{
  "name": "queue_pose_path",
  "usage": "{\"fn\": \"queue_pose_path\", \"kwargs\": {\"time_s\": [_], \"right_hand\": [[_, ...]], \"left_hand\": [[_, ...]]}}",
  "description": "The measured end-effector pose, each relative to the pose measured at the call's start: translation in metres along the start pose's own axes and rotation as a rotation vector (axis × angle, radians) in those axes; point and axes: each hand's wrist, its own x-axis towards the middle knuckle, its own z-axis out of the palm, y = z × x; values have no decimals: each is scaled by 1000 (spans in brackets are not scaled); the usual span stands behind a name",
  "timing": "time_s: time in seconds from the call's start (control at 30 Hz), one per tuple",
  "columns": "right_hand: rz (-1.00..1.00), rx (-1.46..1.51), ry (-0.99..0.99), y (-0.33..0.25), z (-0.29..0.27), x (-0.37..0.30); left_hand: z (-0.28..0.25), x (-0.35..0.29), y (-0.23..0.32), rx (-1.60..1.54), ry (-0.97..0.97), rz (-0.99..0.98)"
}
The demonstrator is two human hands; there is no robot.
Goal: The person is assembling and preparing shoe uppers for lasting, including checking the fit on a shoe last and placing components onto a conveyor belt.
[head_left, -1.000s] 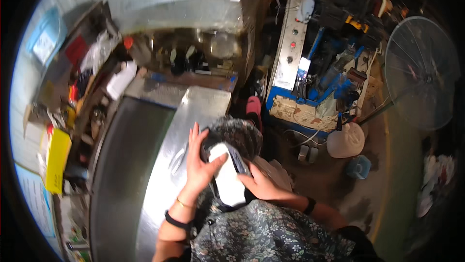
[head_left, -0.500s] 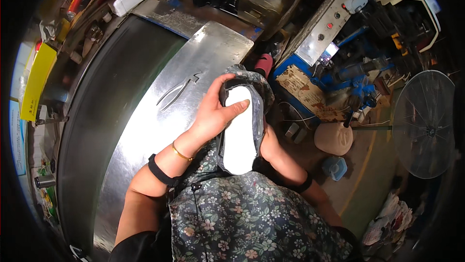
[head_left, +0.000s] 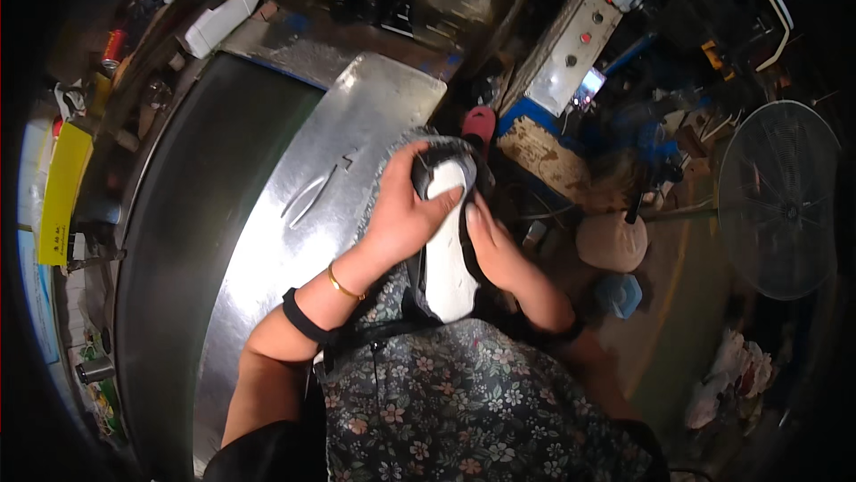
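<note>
Shoe (head_left: 450, 277), with a white upturned face and a dark rim, lies in the person's hands at the centre of my view. I see it held above the floral apron (head_left: 481, 393), beyond the right edge of the metal tabletop (head_left: 245, 304), its long axis pointing away from the body. The left hand (head_left: 401, 214) grips the far end: the thumb presses on the white face while the fingers curl round the left side of the rim. The right hand (head_left: 499, 255) lies along the opposite side, its fingers nearly straight against the rim; I cannot tell whether they close underneath. A gold bracelet (head_left: 337, 282) circles the left wrist.

On the tabletop I note a plier-like tool (head_left: 323, 181), its handles toward the left edge and its head toward the far right corner. A dark belt (head_left: 205, 214) runs along that left edge. Just beside the far right corner is a pink shoe-like item (head_left: 479, 123). To the right, I observe a pale jug (head_left: 611, 241), a blue container (head_left: 618, 295) and a round fan (head_left: 789, 205).
</note>
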Motion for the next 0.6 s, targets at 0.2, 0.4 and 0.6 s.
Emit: {"fn": "queue_pose_path", "kwargs": {"time_s": [0.2, 0.4, 0.6], "right_hand": [[-36, 377, 11, -2, 18, -34], [29, 109, -116, -70, 25, -21], [-184, 316, -60, -46, 43, -26]], "left_hand": [[-32, -9, 13, -968, -174, -288], [-40, -48, 48, 457, 51, -388], [-70, -73, 10, 139, -327, -112]]}}
